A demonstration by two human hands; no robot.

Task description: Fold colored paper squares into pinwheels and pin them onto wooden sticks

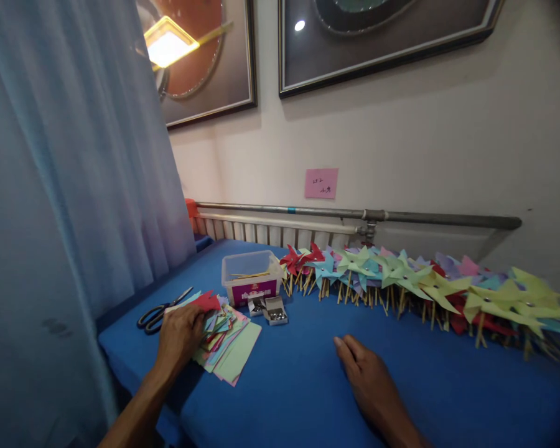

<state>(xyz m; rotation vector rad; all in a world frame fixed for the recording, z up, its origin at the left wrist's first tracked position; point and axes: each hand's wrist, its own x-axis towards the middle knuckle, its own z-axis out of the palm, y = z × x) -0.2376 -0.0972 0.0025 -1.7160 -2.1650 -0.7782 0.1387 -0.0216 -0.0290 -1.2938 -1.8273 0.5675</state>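
Observation:
At the left of the table, my left hand [181,333] reaches over a pile of coloured paper pieces [238,353], its fingers bent and pinching a red piece of paper [206,301]. Some fingertips are hidden behind the hand. Green, pink and blue sheets, some of them cut, lie beneath and beside it. My right hand [368,376] rests on the blue cloth nearer the front, fingers curled and thumb laid alongside, with nothing visible in it. Scissors with dark handles [156,316] lie just left of my left hand.
A clear plastic box [252,280] with thin sticks stands behind the paper. Two small open boxes of metal pins [275,311] sit before it. Many paper pinwheels [404,274] on sticks line the back right. A pipe [429,218] runs along the wall; a curtain [74,186] hangs left.

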